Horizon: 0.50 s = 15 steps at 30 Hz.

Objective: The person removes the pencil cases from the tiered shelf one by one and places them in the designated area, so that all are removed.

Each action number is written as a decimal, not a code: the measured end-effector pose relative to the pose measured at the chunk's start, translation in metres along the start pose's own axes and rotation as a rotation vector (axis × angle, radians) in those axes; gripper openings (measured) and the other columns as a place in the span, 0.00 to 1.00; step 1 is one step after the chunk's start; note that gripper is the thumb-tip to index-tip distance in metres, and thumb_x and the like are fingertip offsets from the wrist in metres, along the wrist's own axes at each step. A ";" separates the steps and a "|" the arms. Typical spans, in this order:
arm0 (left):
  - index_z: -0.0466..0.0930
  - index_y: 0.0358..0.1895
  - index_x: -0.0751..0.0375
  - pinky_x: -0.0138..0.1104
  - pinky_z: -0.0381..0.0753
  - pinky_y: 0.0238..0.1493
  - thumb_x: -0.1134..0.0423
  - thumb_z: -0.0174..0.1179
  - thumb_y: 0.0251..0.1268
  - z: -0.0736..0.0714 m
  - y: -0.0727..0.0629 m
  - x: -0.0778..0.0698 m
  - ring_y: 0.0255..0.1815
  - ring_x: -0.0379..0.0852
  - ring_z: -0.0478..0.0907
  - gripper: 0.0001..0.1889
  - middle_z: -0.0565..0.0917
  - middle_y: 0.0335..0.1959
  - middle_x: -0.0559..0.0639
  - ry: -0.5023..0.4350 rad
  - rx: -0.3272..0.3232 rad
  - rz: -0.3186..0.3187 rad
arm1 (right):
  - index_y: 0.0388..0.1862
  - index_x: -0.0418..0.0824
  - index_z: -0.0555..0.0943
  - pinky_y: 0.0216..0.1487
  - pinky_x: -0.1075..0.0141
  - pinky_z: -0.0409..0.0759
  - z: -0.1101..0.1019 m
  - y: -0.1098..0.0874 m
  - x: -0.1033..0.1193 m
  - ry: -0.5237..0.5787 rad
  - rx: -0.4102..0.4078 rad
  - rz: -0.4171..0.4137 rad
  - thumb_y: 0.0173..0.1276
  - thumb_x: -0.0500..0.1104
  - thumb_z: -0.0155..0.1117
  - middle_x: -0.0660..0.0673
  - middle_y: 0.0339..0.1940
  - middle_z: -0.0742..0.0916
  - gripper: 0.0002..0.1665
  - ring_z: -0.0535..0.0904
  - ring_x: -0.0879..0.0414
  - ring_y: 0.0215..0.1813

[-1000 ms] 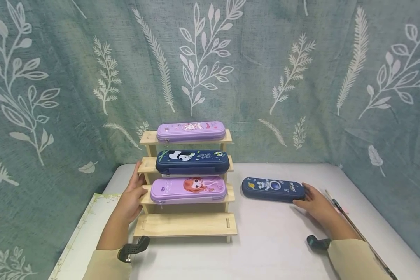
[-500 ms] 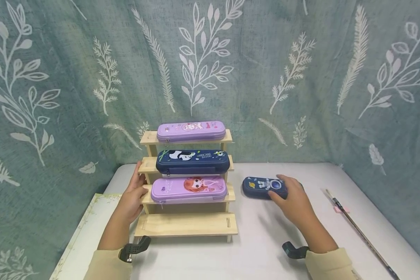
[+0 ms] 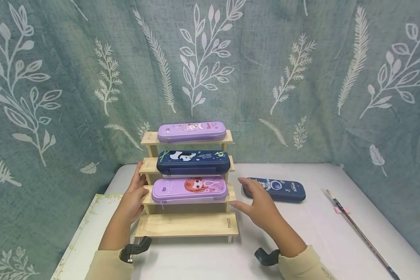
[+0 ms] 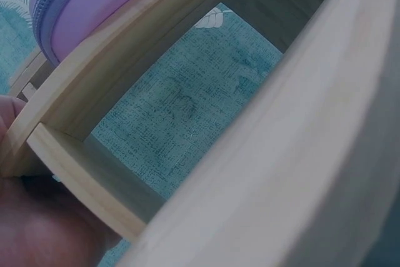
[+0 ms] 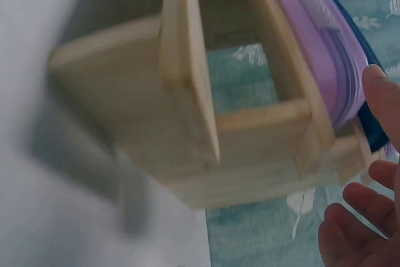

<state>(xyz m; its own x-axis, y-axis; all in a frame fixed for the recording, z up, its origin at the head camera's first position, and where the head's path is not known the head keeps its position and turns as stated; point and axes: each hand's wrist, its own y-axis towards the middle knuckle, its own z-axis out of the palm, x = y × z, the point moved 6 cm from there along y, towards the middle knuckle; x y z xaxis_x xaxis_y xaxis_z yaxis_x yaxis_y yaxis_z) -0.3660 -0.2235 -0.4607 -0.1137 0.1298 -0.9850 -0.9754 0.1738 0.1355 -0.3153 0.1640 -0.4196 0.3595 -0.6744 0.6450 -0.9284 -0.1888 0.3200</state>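
A stepped wooden display rack [image 3: 187, 226] stands on the white table, its bottom tier bare. My left hand [image 3: 129, 200] grips the rack's left side, thumb by the tier under the girl-print case; the left wrist view shows only part of that hand [image 4: 44, 223]. My right hand [image 3: 260, 204], fingers spread and holding nothing, is by the rack's right side; in the right wrist view, the thumb of that hand [image 5: 362, 223] is close to a purple case [image 5: 312, 42]. Behind it lies a navy space-print pencil case [image 3: 290, 190], its left end partly hidden.
On the upper tiers sit a purple girl-print pencil case [image 3: 175, 190], a navy panda case [image 3: 192, 167] and a lilac case [image 3: 192, 132]. A long paintbrush [image 3: 362, 231] rests on a pink holder [image 3: 342, 210] at right. Patterned cloth [image 3: 252, 97] hangs behind.
My right hand has left the space-print case and moved left to the rack's right side. The case lies where it was, and my left hand keeps its place.
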 end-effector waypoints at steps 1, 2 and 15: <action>0.36 0.80 0.10 0.55 0.56 0.76 0.80 0.33 0.70 0.000 0.000 0.000 0.87 0.62 0.32 0.54 0.30 0.88 0.50 0.002 0.001 0.000 | 0.77 0.43 0.71 0.70 0.44 0.76 0.002 0.001 0.003 0.008 0.000 -0.004 0.62 0.55 0.80 0.41 0.72 0.79 0.48 0.77 0.40 0.72; 0.36 0.80 0.10 0.55 0.56 0.76 0.80 0.33 0.70 0.000 0.000 0.000 0.87 0.62 0.32 0.54 0.30 0.88 0.50 0.004 0.002 0.001 | 0.77 0.44 0.71 0.70 0.44 0.76 0.003 0.001 0.006 0.014 -0.001 -0.004 0.62 0.55 0.80 0.41 0.72 0.79 0.48 0.77 0.40 0.72; 0.35 0.80 0.08 0.39 0.73 0.68 0.80 0.33 0.71 0.001 0.000 -0.001 0.87 0.64 0.36 0.53 0.30 0.88 0.50 0.010 0.015 0.004 | 0.79 0.44 0.69 0.76 0.45 0.69 0.028 0.010 0.030 0.125 -0.018 0.113 0.55 0.57 0.84 0.43 0.76 0.75 0.56 0.72 0.43 0.76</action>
<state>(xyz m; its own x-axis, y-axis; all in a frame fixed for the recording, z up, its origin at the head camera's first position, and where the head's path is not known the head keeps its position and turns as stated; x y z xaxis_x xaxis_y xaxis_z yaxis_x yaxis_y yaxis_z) -0.3655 -0.2231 -0.4594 -0.1198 0.1211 -0.9854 -0.9720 0.1878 0.1412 -0.3166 0.1213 -0.4164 0.2632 -0.5966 0.7581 -0.9620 -0.1035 0.2525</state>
